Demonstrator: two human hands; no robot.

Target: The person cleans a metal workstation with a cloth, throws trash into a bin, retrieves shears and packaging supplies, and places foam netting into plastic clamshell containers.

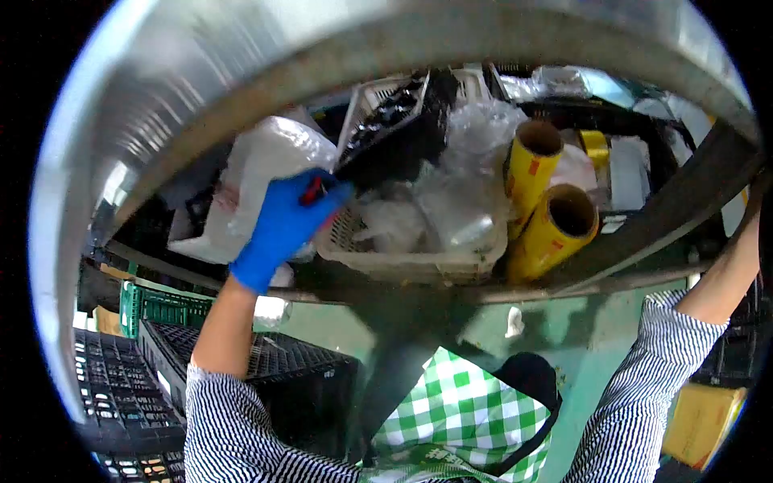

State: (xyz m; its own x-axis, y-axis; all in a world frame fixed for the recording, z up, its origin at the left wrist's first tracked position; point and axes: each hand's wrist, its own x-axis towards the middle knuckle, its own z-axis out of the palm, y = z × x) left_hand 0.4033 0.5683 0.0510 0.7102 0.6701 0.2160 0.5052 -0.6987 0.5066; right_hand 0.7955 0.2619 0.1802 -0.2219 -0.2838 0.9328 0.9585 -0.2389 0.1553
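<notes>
In the head view, the left hand (pixel 291 216), in a smooth blue glove, is curled around a small red object (pixel 312 191), fingers pressed in on it. The object is above the left end of a pale plastic basket (pixel 403 266), to the left of the clear bags inside. Most of it is hidden by the glove; the red that shows near the knuckles and under the fingers suggests a long axis slanting down to the right, but I cannot tell which end is its tip.

The basket has slotted walls and holds crinkled, glossy clear bags (pixel 459 209). Just right of it, two yellow rolls (pixel 555 245), smooth cylinders with hollow brown cores, stand tilted, their open ends facing up. A white, plastic-wrapped bundle (pixel 254 173) lies left of the glove.

The right forearm (pixel 729 266) rises along the right edge and its hand is out of sight, so I cannot tell how it is held. Both sleeves (pixel 233 427) are finely striped cloth; the apron (pixel 459 402) is green-and-white checked. Lower left are rigid black crates (pixel 306 358) with lattice walls and a green crate (pixel 165 310).
</notes>
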